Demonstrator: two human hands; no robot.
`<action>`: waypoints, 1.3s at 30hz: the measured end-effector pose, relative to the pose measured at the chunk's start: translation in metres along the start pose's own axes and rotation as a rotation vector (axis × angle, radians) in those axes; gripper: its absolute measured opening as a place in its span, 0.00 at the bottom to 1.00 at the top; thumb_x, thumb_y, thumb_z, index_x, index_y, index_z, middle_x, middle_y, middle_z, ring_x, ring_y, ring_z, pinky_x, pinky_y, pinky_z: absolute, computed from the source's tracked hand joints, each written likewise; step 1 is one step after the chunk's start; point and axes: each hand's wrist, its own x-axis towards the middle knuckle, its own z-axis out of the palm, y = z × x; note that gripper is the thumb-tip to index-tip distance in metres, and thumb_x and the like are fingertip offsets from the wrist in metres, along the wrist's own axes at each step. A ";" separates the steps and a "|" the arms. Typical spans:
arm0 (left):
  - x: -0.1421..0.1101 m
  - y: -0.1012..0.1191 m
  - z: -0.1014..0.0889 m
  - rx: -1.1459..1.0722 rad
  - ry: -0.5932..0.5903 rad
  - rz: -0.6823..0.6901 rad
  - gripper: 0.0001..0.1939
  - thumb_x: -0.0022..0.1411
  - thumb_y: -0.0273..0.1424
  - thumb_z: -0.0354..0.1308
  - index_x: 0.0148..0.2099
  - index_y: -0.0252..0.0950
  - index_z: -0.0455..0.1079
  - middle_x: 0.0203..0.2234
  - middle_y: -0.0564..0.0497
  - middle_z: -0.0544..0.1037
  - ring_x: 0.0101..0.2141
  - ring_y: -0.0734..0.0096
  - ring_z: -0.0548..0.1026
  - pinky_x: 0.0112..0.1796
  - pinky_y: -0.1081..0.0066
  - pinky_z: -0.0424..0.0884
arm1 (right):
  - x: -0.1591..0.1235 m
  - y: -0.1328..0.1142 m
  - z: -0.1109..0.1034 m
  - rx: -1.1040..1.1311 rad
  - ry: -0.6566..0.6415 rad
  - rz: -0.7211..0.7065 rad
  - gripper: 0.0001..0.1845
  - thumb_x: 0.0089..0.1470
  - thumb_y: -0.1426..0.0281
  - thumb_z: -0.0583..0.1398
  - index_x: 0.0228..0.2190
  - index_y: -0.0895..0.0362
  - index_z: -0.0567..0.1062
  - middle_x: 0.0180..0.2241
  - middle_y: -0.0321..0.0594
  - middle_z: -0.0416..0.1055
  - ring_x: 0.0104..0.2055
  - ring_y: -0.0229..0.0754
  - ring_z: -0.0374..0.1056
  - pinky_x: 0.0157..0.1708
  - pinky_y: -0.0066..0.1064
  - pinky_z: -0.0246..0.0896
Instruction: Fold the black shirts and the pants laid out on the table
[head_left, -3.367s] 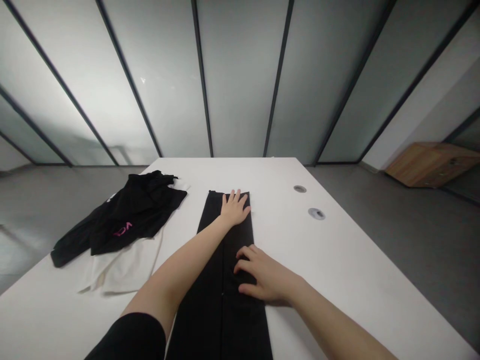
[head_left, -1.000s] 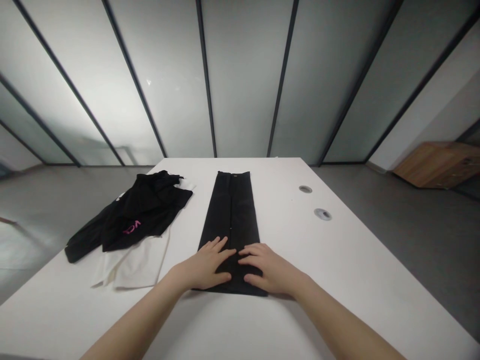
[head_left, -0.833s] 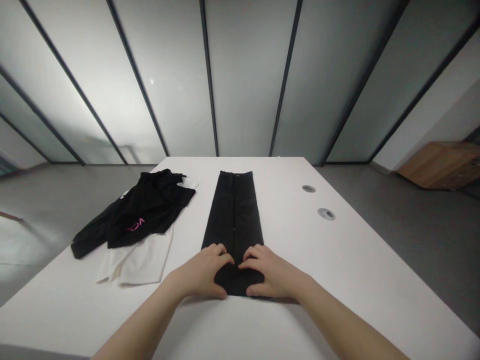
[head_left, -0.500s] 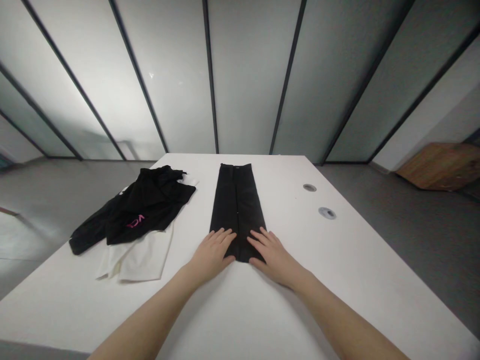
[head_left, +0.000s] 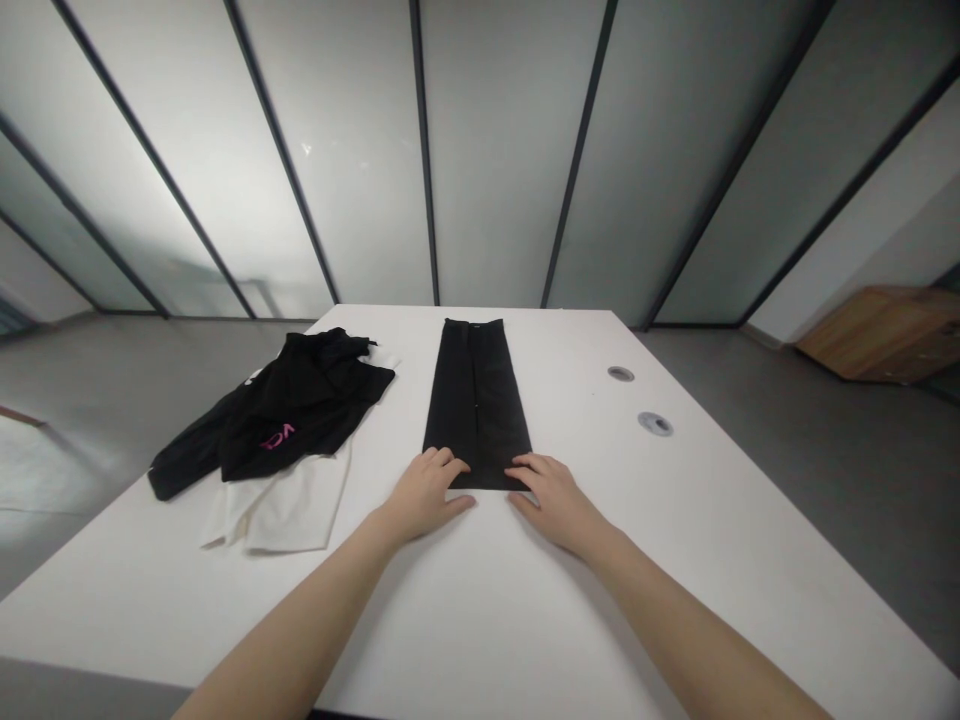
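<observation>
A pair of black trousers lies flat and lengthwise on the white table, waistband at the far end and a straight near edge toward me. My left hand rests on the left near corner of the trousers, fingers on the cloth and thumb apart on the table. On the right near corner lies my right hand, fingers slightly bent over the cloth and its thumb spread below the edge. Neither hand grips the cloth.
On the left of the white table lies a heap: a black garment with pink lettering over a white garment. Two round grommets are set in the tabletop at right. Frosted glass panels stand behind; a wooden cabinet is far right.
The trousers have slid a little away from me. My fingers have moved from lying flat on the cloth to its near edge, with the thumbs now off it.
</observation>
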 end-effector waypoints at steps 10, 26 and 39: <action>0.005 0.007 0.009 -0.052 0.028 0.074 0.14 0.71 0.35 0.63 0.56 0.40 0.79 0.45 0.46 0.79 0.46 0.58 0.76 0.49 0.61 0.73 | 0.003 -0.017 -0.003 0.044 -0.058 -0.096 0.21 0.65 0.68 0.64 0.58 0.51 0.79 0.51 0.48 0.73 0.54 0.53 0.67 0.57 0.50 0.65; 0.008 0.002 0.019 -0.105 0.060 0.181 0.06 0.70 0.34 0.65 0.46 0.41 0.82 0.38 0.51 0.80 0.42 0.63 0.77 0.45 0.66 0.72 | 0.008 -0.020 0.000 -0.021 -0.037 -0.110 0.12 0.68 0.72 0.62 0.47 0.49 0.84 0.39 0.42 0.75 0.43 0.47 0.68 0.43 0.39 0.63; -0.002 -0.002 0.001 -0.168 0.051 0.242 0.07 0.73 0.33 0.61 0.43 0.40 0.81 0.38 0.50 0.81 0.40 0.66 0.77 0.43 0.68 0.71 | 0.006 -0.020 0.001 0.143 0.082 -0.218 0.13 0.70 0.73 0.57 0.49 0.53 0.82 0.40 0.43 0.75 0.43 0.47 0.68 0.44 0.40 0.65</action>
